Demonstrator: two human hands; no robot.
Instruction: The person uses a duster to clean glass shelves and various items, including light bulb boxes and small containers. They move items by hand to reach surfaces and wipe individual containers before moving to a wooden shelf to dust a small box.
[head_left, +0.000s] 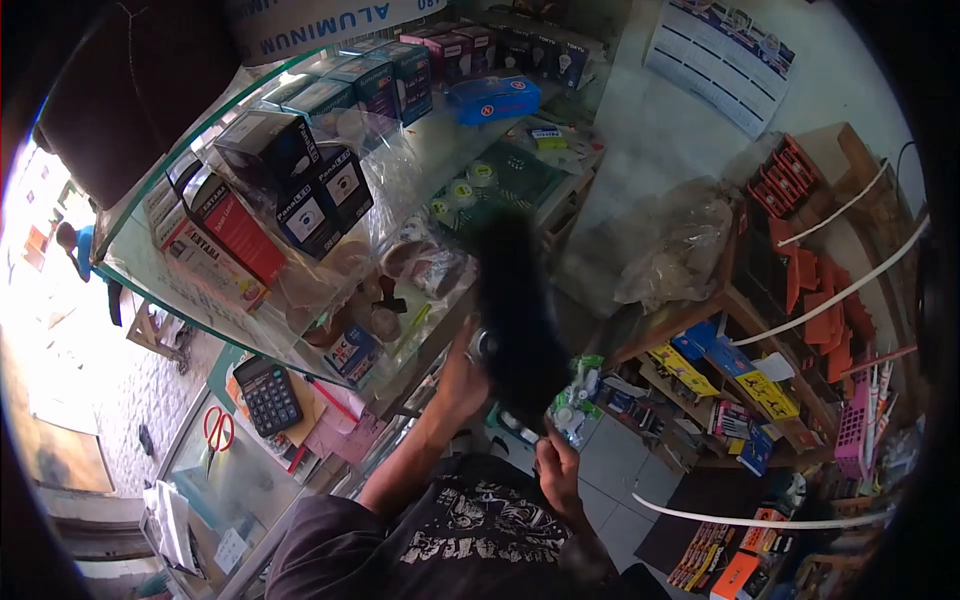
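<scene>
While we look down through the head camera, our left hand is raised in front of the chest, its fingers wrapped around the lower end of a dark, blurred object that stands up between us and the glass shelf; what that object is we cannot tell, since it is smeared by blur. Our right hand sits just below and to the right, fingers pinched shut on a small clear packet with green and white print, which touches the dark object's lower edge.

On the glass shelf to the left stand several cartons: black lamp boxes stacked beside red and white boxes, and a row of teal boxes farther back. A blue flat box lies near the far end. Under the glass, clear plastic bags hold round brownish items.

Lower left, a black calculator rests on the bench, with red-handled scissors near it.

At the right, wooden shelving holds yellow and blue packets, and a crumpled clear bag sits on top.
</scene>
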